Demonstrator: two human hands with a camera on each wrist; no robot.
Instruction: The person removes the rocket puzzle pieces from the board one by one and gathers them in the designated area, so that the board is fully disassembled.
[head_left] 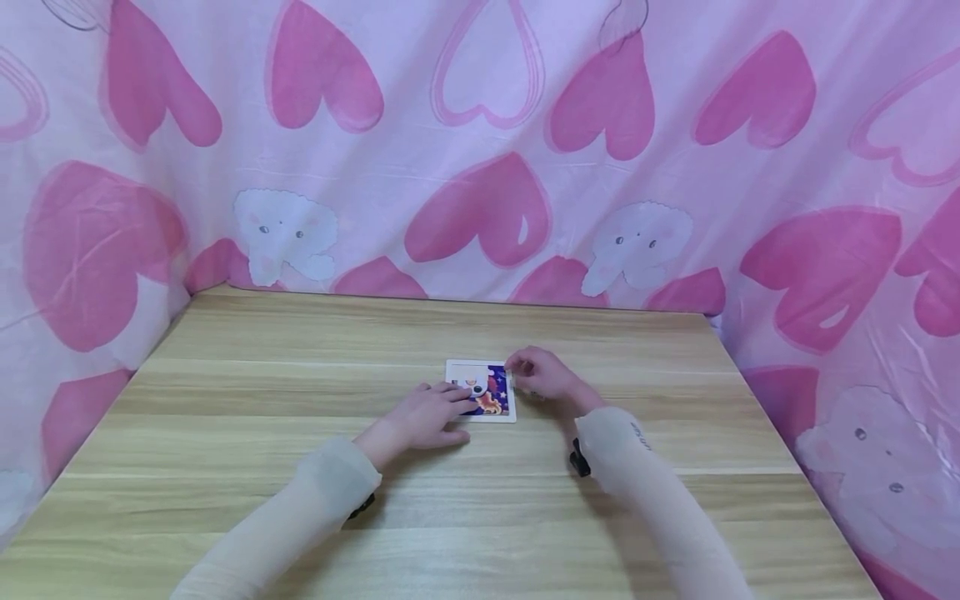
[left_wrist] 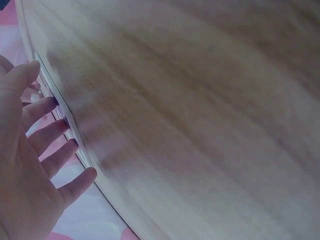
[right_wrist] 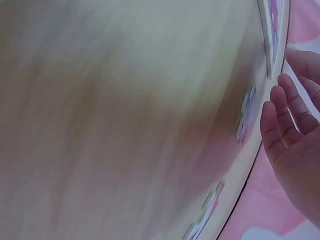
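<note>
A small white-framed picture board (head_left: 507, 414), which looks like a jigsaw puzzle, lies flat on the wooden table. Its picture is dark blue-purple with stars and an orange figure, and a pale area fills the upper left. My left hand (head_left: 431, 415) rests on the board's left part with fingers spread and nearly straight, covering some of the picture. At the upper right corner of the board is my right hand (head_left: 543, 373), fingers bent. In the right wrist view, thumb and fingers stand apart with nothing seen between them. Below that hand lies a small patterned flat piece (right_wrist: 245, 115).
Another thin patterned piece (right_wrist: 205, 212) lies on the table in the right wrist view. The wooden table (head_left: 375, 533) stretches around the board. A pink curtain (head_left: 480, 142) with hearts and white animal figures hangs behind the table and along its sides.
</note>
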